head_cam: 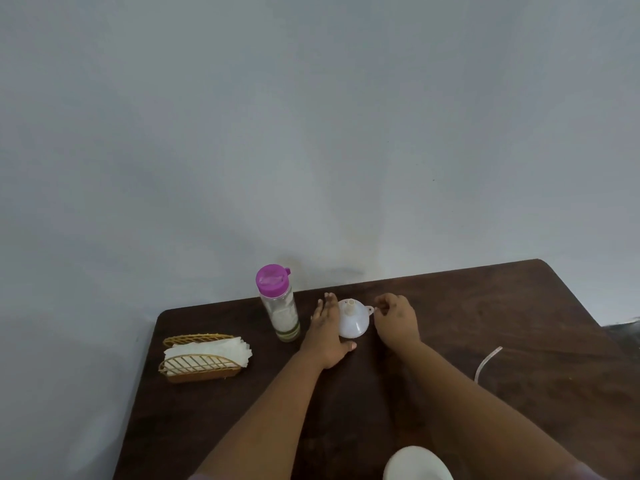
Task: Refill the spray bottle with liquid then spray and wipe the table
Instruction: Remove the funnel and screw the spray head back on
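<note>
Funnel [353,318] inverted (spout up)

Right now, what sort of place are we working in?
Probably a plain room at home or a small eatery, hard to say which: a dark wooden table against a bare pale wall, with a gold napkin holder and a purple-capped bottle.

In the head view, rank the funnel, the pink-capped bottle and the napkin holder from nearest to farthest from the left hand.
From the left hand:
1. White funnel, upside down, directly beside the hand on its right, between both hands.
2. Pink-capped bottle, upright, just to the hand's left.
3. Gold napkin holder, far left on the table, clearly farthest.
</note>
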A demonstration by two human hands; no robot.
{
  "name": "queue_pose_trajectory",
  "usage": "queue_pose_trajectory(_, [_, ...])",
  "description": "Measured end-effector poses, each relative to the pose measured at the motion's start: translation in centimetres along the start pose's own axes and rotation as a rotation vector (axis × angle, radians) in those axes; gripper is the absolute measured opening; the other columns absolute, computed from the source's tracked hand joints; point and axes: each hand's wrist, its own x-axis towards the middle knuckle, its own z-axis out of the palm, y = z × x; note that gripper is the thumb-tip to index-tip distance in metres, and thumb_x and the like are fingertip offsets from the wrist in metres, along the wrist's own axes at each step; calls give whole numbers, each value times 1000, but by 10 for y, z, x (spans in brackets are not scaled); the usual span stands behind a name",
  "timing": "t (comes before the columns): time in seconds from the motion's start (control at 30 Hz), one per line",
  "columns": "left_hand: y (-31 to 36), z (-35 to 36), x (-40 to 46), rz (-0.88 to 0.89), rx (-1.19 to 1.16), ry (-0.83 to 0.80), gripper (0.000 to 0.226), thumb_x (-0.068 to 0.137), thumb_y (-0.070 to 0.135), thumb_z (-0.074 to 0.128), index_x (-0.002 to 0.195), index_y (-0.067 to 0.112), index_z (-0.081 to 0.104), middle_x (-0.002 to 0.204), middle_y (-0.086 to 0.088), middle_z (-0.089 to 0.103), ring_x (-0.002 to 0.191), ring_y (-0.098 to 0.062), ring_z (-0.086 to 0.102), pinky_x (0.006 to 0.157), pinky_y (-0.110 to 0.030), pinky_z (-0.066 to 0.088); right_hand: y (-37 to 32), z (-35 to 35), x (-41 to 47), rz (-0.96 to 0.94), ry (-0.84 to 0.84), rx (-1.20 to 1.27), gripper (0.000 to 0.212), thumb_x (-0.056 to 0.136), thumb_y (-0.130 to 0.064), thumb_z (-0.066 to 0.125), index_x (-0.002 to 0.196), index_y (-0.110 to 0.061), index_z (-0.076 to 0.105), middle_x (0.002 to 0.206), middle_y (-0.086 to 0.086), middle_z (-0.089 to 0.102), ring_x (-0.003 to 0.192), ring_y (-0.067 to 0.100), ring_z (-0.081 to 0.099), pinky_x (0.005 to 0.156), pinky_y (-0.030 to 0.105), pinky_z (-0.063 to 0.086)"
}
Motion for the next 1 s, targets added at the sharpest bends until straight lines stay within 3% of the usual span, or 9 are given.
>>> queue_pose_trajectory(0.1, [10,8,-25,-24,-113,80,99,92,29,65,154,11,-9,164,-3,-10,150,-23,-9,118,-32,2,-1,-11,-19,-34,57,34,21,91,-11,57,110,-14,62,108,1,56,89,9,54,78,18,41])
queue_pose_trajectory(0.3, [42,26,-96,-111,-268,305,100,91,32,64,154,16,-11,163,-4,13,149,-26,10,118,-40,22,7,-42,-74,-70,56,128,20,89,-15,60,109,-20,61,106,-2,57,93,9,55,86,23,45])
queue_pose_trajectory(0.43, [52,35,-142,-108,-269,423,84,93,29,63,156,18,9,151,0,39,143,-20,23,113,-37,29,30,-68,-122,-84,70,173,18,88,-15,60,106,-20,62,103,-3,59,92,9,57,88,26,48])
queue_pose_trajectory(0.63, [83,73,-218,-111,-305,531,54,97,27,55,147,22,35,142,4,50,138,-17,31,110,-37,32,85,-120,-195,-155,50,116,17,86,-14,61,103,-20,62,99,-1,60,88,11,58,87,27,49])
queue_pose_trajectory(0.8, [107,105,-266,-170,-336,592,52,99,22,52,148,22,35,145,2,48,140,-18,30,112,-40,32,146,-153,-240,-183,135,-111,29,81,-19,66,109,-16,63,109,8,57,106,29,51,89,37,42])
queue_pose_trajectory(0.9, [114,121,-290,-158,-225,540,63,98,24,53,153,22,23,154,-1,36,145,-20,23,113,-42,31,179,-168,-258,-63,97,-368,50,79,-38,70,123,-22,53,135,8,39,126,31,34,97,45,38])
queue_pose_trajectory(1.0, [121,133,-305,-138,-133,514,73,97,26,55,155,20,11,160,-3,23,148,-24,15,115,-43,27,205,-176,-268,26,33,-441,60,76,-55,69,122,-24,47,140,6,31,134,32,24,101,50,33])
